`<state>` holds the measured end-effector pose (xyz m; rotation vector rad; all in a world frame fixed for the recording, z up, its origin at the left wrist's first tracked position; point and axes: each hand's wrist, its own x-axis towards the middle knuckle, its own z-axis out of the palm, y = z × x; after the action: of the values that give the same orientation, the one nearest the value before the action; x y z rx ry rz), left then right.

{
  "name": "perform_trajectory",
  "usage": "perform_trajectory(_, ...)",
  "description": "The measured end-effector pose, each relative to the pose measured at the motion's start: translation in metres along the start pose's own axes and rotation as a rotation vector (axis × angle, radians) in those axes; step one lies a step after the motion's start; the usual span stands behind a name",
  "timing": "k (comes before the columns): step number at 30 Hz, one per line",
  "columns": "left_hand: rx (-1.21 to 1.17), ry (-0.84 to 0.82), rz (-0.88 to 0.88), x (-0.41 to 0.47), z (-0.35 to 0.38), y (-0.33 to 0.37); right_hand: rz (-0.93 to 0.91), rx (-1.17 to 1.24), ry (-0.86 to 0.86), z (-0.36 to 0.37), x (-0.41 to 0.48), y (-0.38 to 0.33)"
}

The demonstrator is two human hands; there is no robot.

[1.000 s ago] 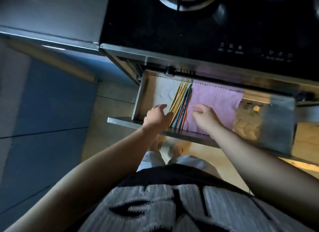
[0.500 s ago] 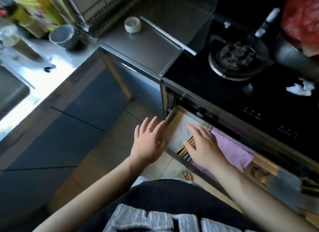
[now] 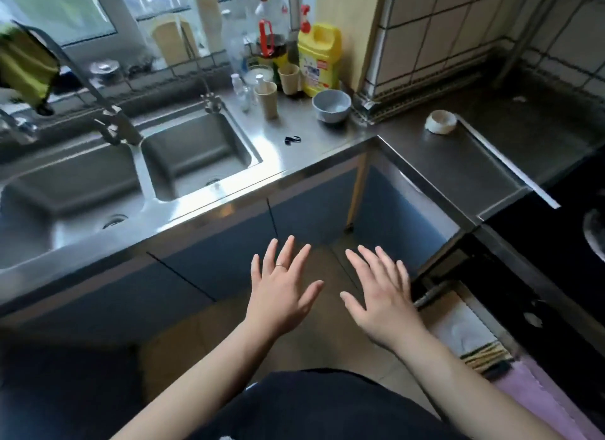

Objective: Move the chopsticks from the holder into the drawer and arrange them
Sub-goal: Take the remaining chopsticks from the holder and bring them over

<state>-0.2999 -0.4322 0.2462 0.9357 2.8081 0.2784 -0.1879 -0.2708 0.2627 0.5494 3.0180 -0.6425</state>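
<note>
Both hands hover palm-down over the floor in front of the counter corner. My left hand [image 3: 281,290] has its fingers spread and holds nothing; a ring shows on one finger. My right hand [image 3: 381,297] is likewise spread and empty. The open drawer [image 3: 435,290] lies at the lower right, just right of my right hand. The ends of the coloured chopsticks [image 3: 484,358] lie in it, between a white liner [image 3: 461,328] and a pink cloth [image 3: 530,394]. I cannot make out a chopstick holder for certain.
A steel double sink [image 3: 196,158] with a tap [image 3: 108,119] fills the left. Cups, a grey bowl [image 3: 330,105], a yellow detergent jug [image 3: 319,61] and bottles crowd the counter's back. A white lid [image 3: 441,121] sits on the right counter beside the black stove [image 3: 563,230].
My view has swung up and left from the drawer to the sink counter. Both hands left the chopsticks, rose out of the drawer and now hover spread to its left.
</note>
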Motion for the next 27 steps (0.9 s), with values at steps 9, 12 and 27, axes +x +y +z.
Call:
perform_trajectory(9,-0.086,0.081,-0.360,-0.063,-0.055,-0.207,-0.334,-0.028,-0.110,0.066,0.078,-0.200)
perform_trajectory(12,-0.123,0.140,-0.492,-0.087,-0.067,-0.255,-0.456,-0.045,-0.149,0.081,0.096,-0.257)
perform_trajectory(27,-0.269,0.487,-1.061,-0.138,-0.114,-0.442,-0.942,-0.017,-0.322,0.160,0.210,-0.494)
